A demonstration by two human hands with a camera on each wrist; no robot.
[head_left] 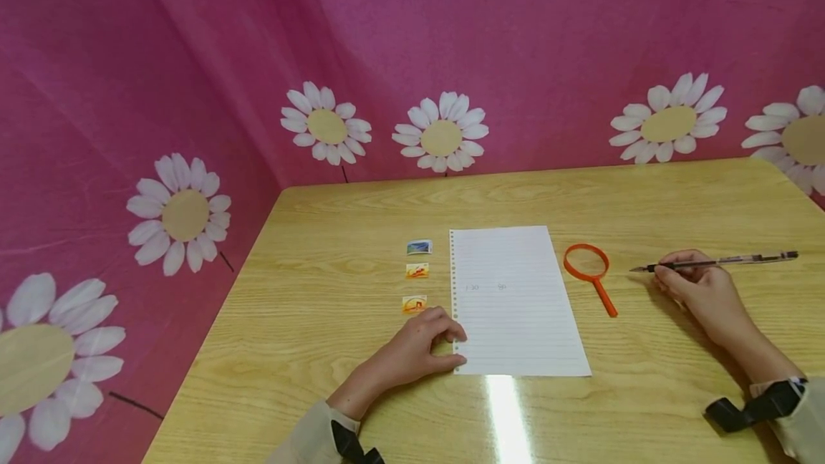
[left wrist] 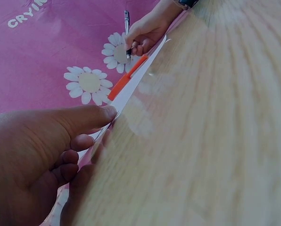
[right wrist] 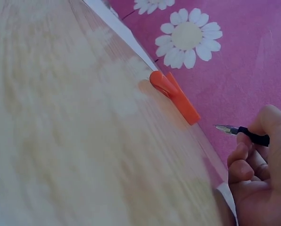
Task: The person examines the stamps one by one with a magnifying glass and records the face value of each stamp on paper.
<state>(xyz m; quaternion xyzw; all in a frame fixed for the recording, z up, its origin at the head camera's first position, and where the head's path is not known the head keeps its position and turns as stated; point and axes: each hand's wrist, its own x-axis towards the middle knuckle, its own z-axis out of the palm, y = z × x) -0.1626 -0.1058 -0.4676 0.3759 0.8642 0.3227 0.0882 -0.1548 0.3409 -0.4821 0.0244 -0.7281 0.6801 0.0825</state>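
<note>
A sheet of lined paper (head_left: 509, 321) with punched holes along its left side lies on the table, bearing two faint bits of handwriting. My left hand (head_left: 422, 349) rests on the table at the sheet's lower left edge, thumb and fingertips touching the paper, thumb apart from the forefinger. In the left wrist view the left thumb (left wrist: 88, 117) lies along the paper's edge. To the right, my right hand (head_left: 705, 299) pinches a pen (head_left: 741, 260), its bare tip pointing left above the table. An orange magnifying glass (head_left: 606, 298) lies between the paper and the right hand.
Left of the paper, three small stamp-like pictures stand in a column: a blue one (head_left: 420, 247), a yellow one (head_left: 417, 271) and another yellow one (head_left: 414, 304) near the left fingers. Pink flowered cloth (head_left: 515, 34) hangs behind the wooden table (head_left: 309, 271).
</note>
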